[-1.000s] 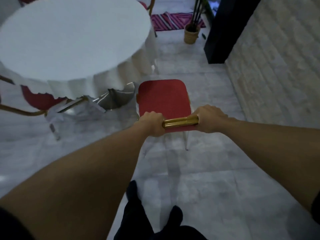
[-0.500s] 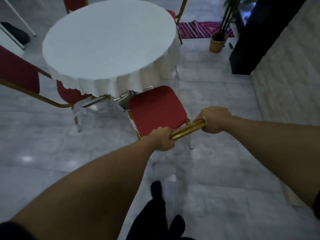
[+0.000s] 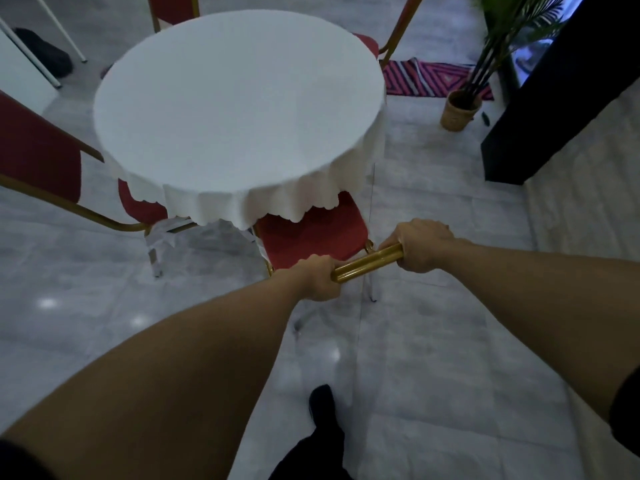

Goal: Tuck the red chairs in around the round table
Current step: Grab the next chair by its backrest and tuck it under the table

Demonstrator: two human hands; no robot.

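A round table (image 3: 239, 109) under a white scalloped cloth fills the upper middle. A red chair (image 3: 311, 237) with a gold frame stands at its near edge, the front of its seat under the cloth's hem. My left hand (image 3: 320, 277) and my right hand (image 3: 420, 244) both grip the gold top rail (image 3: 367, 263) of this chair's back. A second red chair (image 3: 38, 157) sits at the table's left, its seat partly under the cloth. Two more red chairs show at the far side (image 3: 173, 8) and far right (image 3: 367, 43).
A potted palm in a woven basket (image 3: 460, 109) stands at the right, beside a black column (image 3: 554, 98) and a pale brick wall. A striped pink rug (image 3: 429, 77) lies behind the table. White stand legs (image 3: 45, 57) rise at the far left. My dark shoe (image 3: 322, 407) is on the tiled floor.
The chair has slid forward and turned toward the table; its seat front now sits under the cloth. Both hands stayed on the rail, and my view moved closer to the table.
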